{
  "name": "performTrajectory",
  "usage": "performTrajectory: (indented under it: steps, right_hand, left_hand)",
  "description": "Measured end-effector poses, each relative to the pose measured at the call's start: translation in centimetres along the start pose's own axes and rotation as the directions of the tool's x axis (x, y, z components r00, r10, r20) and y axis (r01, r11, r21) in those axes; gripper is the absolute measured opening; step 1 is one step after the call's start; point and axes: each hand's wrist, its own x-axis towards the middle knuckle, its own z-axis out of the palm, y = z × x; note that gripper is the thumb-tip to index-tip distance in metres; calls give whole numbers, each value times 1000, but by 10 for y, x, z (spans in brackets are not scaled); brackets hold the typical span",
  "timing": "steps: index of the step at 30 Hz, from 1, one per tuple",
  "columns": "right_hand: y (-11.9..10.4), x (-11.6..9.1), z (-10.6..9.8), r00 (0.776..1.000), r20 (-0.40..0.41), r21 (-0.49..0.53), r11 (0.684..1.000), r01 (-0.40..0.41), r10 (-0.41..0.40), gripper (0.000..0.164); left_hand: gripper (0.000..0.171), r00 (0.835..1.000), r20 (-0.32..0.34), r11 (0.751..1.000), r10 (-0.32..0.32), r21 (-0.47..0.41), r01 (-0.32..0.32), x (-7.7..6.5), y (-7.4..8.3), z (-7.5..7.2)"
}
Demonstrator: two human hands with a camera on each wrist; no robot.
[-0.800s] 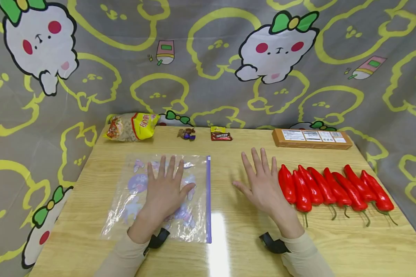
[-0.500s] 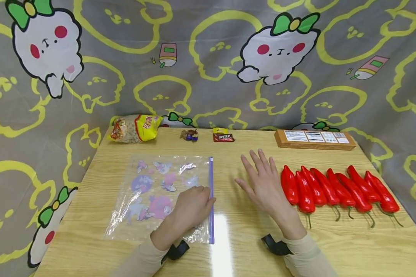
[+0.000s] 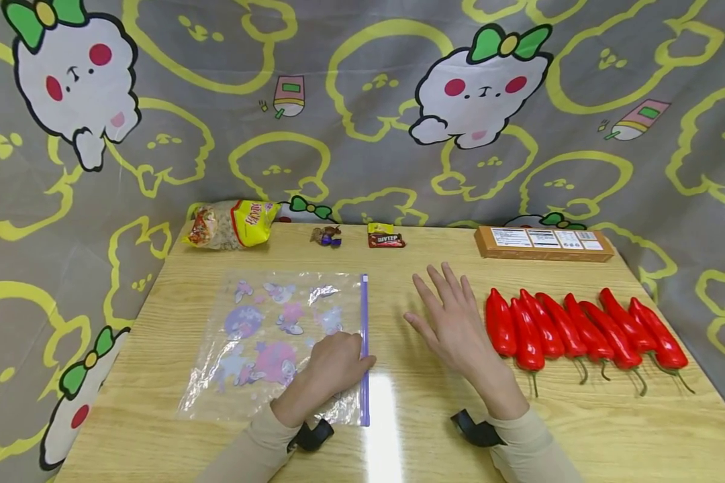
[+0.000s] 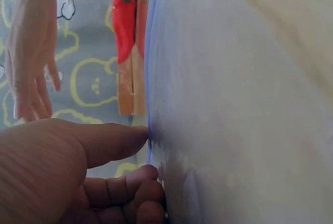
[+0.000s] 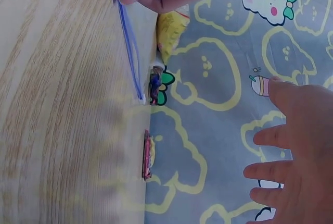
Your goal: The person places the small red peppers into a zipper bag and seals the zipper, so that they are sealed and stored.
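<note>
The clear zip bag point(image 3: 272, 355) lay flat on the worktop point(image 3: 423, 439), left of the person's middle; the relation that seemed to matter most was that its purple strip point(image 3: 365, 315) formed the bag's right-hand border, so the edge to work on faced the right hand point(image 3: 456, 329), while the left hand point(image 3: 337, 362) was already at it. The left hand was plainly the nearer: it lay over the near right part of the bag, fingers curled, its thumb point(image 4: 117, 139) reaching the strip, and the wrist views suggested a pinch on that edge; the right hand touched nothing visible, its fingers spread in the air between the strip and the red peppers point(image 3: 558, 322), just beside the leftmost pepper; its fingertips pointed away from the person and a little toward the left. The strip's long axis ran straight from near to far, with a white end piece point(image 3: 365, 277) at the far end; the left hand held it part-way along, closer to the near end than to the far one; the bag's body spread leftward from the strip, its zip side pointing right; foreshortening left it unclear which way the bag itself was longer, so the strip gave the surer axis.
</note>
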Motion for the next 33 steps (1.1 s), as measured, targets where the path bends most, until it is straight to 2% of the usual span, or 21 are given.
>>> performTrajectory:
  steps: [3, 10, 13, 18, 22, 26, 29, 33]
  right_hand:
    - [-1, 0, -1, 1000, 6, -6, 1000, 2, -2, 62]
    - [-4, 0, 0, 1000, 3, 4, 1000, 30, -30, 61]
    - [-4, 0, 0, 999, -7, 6, 999, 37, -37, 60]
    - [-6, 1, 1, 998, 3, -4, 998, 57, -57, 61]
    - [-13, 4, 7, 993, 27, 32, 993, 112, -113, 55]
    - [-24, 1, 13, 975, 58, 107, 972, 207, -214, 47]
    - [-32, -2, 17, 948, 89, 171, 943, 286, -304, 42]
    - [-40, -5, 19, 914, 86, 253, 896, 364, -396, 40]
  left_hand:
    - [31, 1000, -23, 1000, 0, 5, 0, 1, 0, 2]
    - [37, 1000, -17, 1000, -20, 8, 21, 0, 1, 5]
    - [35, 1000, -30, 1000, -4, 6, 4, 0, 2, 5]
    - [33, 1000, -8, 999, 20, -45, -20, 1, 1, -2]
    - [31, 999, -2, 993, 43, -110, -43, 3, -5, -8]
    - [24, 999, 0, 981, 49, -187, -48, 2, -12, -14]
    - [16, 998, -23, 971, 51, -233, -55, -2, -14, -22]
    - [14, 998, -53, 961, 45, -272, -58, -6, -13, -32]
